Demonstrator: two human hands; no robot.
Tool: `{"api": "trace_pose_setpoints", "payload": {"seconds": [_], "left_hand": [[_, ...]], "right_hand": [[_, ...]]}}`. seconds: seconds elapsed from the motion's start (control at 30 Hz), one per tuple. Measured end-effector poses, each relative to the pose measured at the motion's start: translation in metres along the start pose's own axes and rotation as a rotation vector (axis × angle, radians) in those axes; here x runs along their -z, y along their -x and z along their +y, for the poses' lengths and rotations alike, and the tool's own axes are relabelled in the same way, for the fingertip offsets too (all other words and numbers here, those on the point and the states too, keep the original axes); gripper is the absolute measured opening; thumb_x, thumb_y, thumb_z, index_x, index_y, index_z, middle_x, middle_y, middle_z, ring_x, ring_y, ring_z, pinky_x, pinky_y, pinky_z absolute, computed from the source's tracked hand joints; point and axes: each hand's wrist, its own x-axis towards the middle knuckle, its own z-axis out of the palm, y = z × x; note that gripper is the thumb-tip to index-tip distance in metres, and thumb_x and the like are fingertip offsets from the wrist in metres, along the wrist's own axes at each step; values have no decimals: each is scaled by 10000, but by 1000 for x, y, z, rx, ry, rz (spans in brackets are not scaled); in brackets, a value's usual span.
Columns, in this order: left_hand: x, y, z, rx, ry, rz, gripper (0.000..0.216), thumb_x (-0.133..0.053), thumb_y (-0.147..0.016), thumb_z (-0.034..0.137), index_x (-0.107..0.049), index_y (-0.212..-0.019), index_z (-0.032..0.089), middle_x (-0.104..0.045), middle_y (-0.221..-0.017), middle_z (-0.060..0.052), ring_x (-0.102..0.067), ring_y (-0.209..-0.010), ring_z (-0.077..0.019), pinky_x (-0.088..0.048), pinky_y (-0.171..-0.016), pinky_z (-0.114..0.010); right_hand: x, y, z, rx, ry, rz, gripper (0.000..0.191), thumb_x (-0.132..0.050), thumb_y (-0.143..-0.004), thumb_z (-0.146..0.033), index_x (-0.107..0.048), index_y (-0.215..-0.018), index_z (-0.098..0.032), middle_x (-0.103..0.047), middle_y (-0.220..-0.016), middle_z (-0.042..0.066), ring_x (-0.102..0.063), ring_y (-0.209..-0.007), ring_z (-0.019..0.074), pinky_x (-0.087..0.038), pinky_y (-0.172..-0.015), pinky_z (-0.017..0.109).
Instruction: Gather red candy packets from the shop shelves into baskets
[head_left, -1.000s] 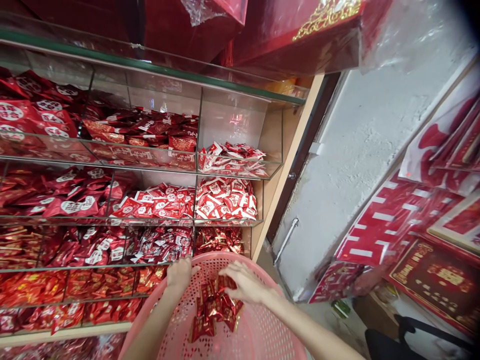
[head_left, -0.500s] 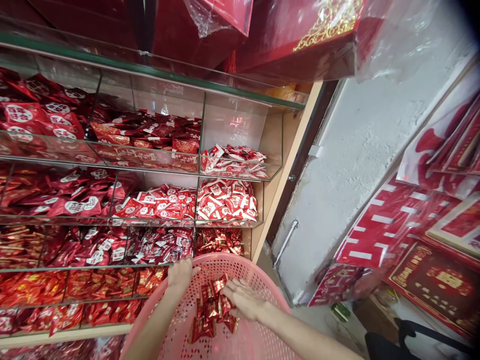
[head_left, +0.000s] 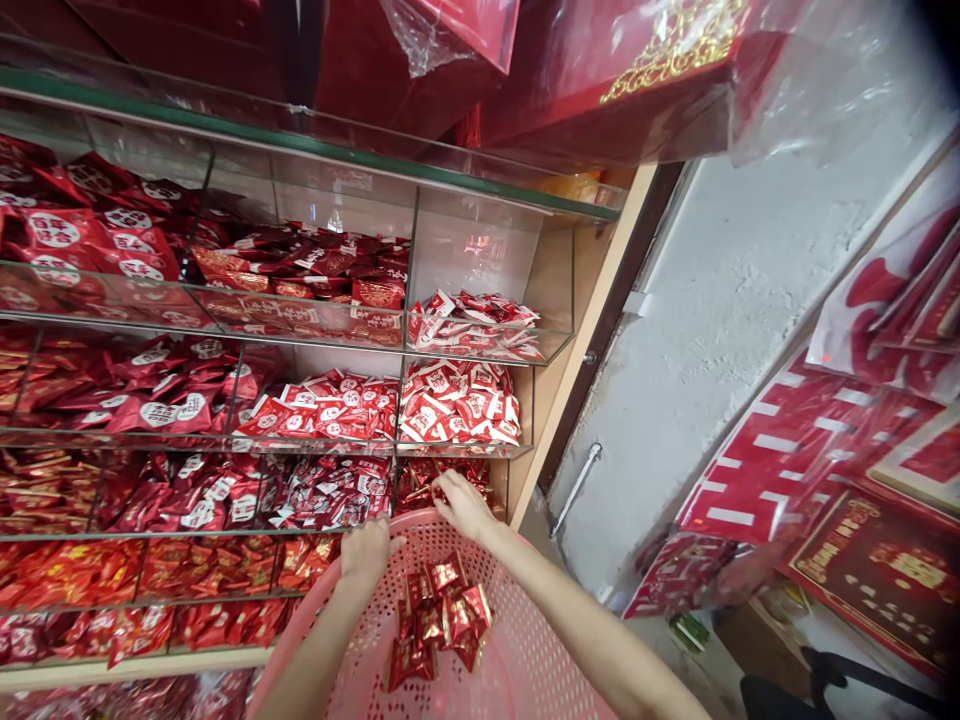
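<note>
My left hand point(head_left: 366, 552) is closed around the far left rim of a pink perforated plastic basket point(head_left: 517, 600). Inside the basket lies a small heap of wrapped candies point(head_left: 442, 620) in shiny red and gold foil. My right hand point(head_left: 463, 508) reaches over the basket's far rim to a shelf bin of similar red-gold wrapped candies point(head_left: 420, 480). Its fingers are slightly bent and apart at the front of that bin. The fingertips partly cover the candies there, and I see nothing held between them.
Glass-fronted shelves hold bins of red packets point(head_left: 172, 410). Above them, a glass shelf point(head_left: 337, 150) carries large red boxes point(head_left: 600, 110). A wooden side panel point(head_left: 577, 370) bounds the shelves on the right, beside a grey wall point(head_left: 720, 320). Red packaged goods point(head_left: 765, 460) hang farther right.
My right hand has left the candies in the basket and moved up and forward to the shelf bin. My left hand still grips the rim. The view has shifted slightly.
</note>
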Motion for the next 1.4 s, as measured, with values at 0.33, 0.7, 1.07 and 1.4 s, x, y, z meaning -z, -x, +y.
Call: {"api": "trace_pose_setpoints", "payload": {"seconds": [0.33, 0.7, 1.07, 1.4], "left_hand": [[3, -1, 0, -11, -28, -12, 419, -357, -856, 412, -538, -1060, 94, -633, -915, -160, -610, -876, -264, -452, -694, -326], [6, 0, 0, -2, -6, -37, 433, -346, -856, 431, -534, -1062, 100, -632, -943, -150, -602, -894, -259, -449, -706, -323], [7, -3, -1, -16, 28, -72, 420, -400, -832, 425, -530, -1063, 99, -639, -956, -161, -606, -906, -267, -460, -713, -343], [9, -1, -1, -10, 41, -69, 530, -223, -866, 485, -543, -1042, 101, -647, -946, -168, -613, -896, -268, -459, -715, -351]], "right_hand": [[-20, -63, 15, -74, 189, -179, 687, -547, -680, -120, -293, -1309, -235, -469, -1249, 115, -497, -1079, 248, -391, -859, 340], [-13, -57, 18, -54, 211, -144, 477, -590, -696, -214, -440, -1148, -185, -517, -1147, 117, -504, -1042, 246, -387, -832, 334], [21, 25, -27, 341, 70, -195, 371, -599, -712, -258, -453, -1046, -186, -468, -1076, 56, -466, -979, 182, -393, -826, 300], [-59, 43, -68, 626, 356, -318, 131, -452, -841, -226, -556, -919, -209, -574, -994, 39, -531, -886, 170, -455, -689, 297]]}}
